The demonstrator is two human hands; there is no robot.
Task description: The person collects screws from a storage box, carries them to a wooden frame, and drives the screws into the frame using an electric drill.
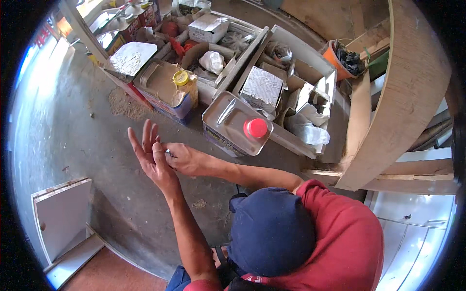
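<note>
Neither my left hand nor my right hand shows. Both arms in view belong to another person, seen from above, in a dark blue cap [272,233] and a red shirt [347,233]. That person's left hand [158,162] is raised with fingers spread. Against its palm side, the person's right hand [187,159] is closed around a small object [168,152] with a shiny tip, too small to name. Beyond the hands stands a rectangular metal can [233,121] with a red cap. A dusty can [158,87] and a yellow-lidded container [185,85] stand farther left.
Wooden trays [286,140] hold small boxes, bags and scraps. An orange bucket [340,63] stands behind them, beside a curved plywood panel [398,92]. White boards [63,213] lean at the lower left. Sawdust [127,103] lies on the grey floor [114,169].
</note>
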